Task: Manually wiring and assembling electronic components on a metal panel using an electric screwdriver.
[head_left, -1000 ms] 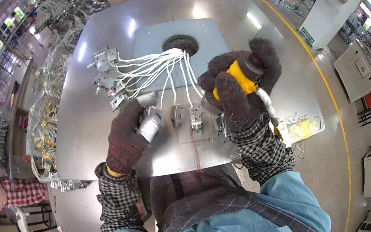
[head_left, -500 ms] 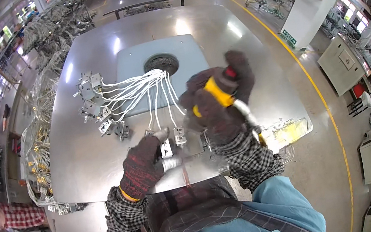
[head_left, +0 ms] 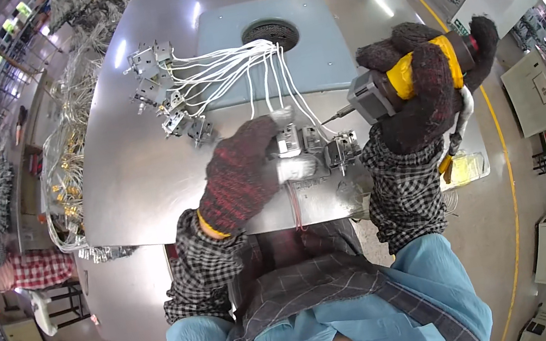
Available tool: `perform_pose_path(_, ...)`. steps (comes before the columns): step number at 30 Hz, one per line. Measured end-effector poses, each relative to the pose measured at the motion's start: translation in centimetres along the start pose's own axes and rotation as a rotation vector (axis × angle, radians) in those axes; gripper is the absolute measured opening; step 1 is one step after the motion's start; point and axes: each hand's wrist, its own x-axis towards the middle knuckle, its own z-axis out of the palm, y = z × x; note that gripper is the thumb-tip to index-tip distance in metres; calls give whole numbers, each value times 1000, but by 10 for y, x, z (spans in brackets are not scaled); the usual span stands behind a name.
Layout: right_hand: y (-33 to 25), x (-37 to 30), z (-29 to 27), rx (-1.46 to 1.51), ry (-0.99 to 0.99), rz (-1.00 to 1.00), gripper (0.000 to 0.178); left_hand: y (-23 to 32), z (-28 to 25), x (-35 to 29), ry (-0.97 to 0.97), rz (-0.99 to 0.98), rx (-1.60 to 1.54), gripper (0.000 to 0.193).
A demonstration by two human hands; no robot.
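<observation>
My left hand [head_left: 238, 176], in a dark red knit glove with white-covered fingertips, pinches a small metal box-shaped fitting [head_left: 288, 142] between thumb and finger near the table's front edge. My right hand [head_left: 427, 85], in a dark glove, is wrapped round a power screwdriver [head_left: 370, 96] with a grey front and yellow on its body. Its thin bit points left and ends a little beyond the held fitting, apparently not touching it. Beside my left hand lies another metal fitting [head_left: 342, 149]. White wires [head_left: 220, 64] run from the fittings to the round opening in the table.
A cluster of wired metal fittings [head_left: 164, 91] sits at the table's left. A grey-blue plate [head_left: 321, 66] surrounds a dark round vent [head_left: 271, 34]. A yellowish pad [head_left: 467, 169] lies at the right corner. Bundled wires [head_left: 64, 160] hang along the left; a person's checked sleeve [head_left: 42, 268] shows there.
The whole view has shifted, with the table higher and further right. My right hand has swung the screwdriver round, so its bit now points left. My left hand still grips a fitting.
</observation>
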Motion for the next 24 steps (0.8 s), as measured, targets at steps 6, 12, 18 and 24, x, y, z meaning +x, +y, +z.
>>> perform_pose_path(6,0,2,-8,-138,19,-77,67,1,27,17,15,266,259,61)
perform_pose_path(12,2,-9,1,-67,-89,-57,68,2,0,8,-150,-124,48,63)
perform_pose_path(18,-13,-23,20,-23,-33,252,70,0,0,12,-210,-124,207,67)
perform_pose_path(24,-24,-30,16,-333,-66,285,68,8,-2,14,-286,-220,310,67)
